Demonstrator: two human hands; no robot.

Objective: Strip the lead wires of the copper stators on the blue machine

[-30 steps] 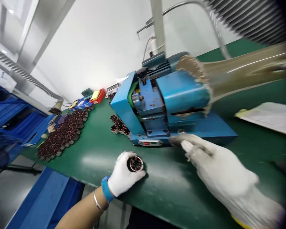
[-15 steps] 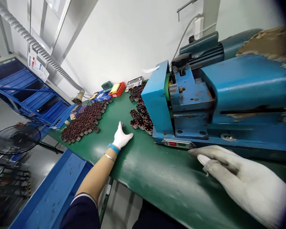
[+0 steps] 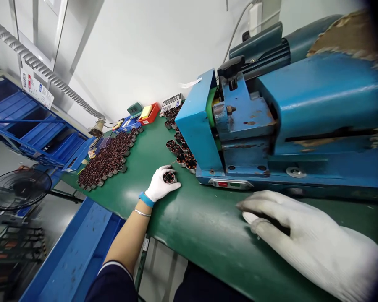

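Left grip (image 3: 160,186) — curled around a wound stator (image 3: 169,177)

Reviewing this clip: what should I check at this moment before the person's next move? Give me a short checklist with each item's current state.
1. Left hand has the wound motor stator cupped in its gloved fingers: ok.
2. Windings on the wound motor stator are undamaged: cannot tell, too small to see.
3. Left hand is apart from the row of stators on the green bench: ok.
4. Right hand is apart from the blue machine: ok.
5. Dark patch at the right hand's fingers is identified: cannot tell whether it is an object or shadow.
6. Blue machine is switched off, judged from its red and green switch panel: cannot tell.
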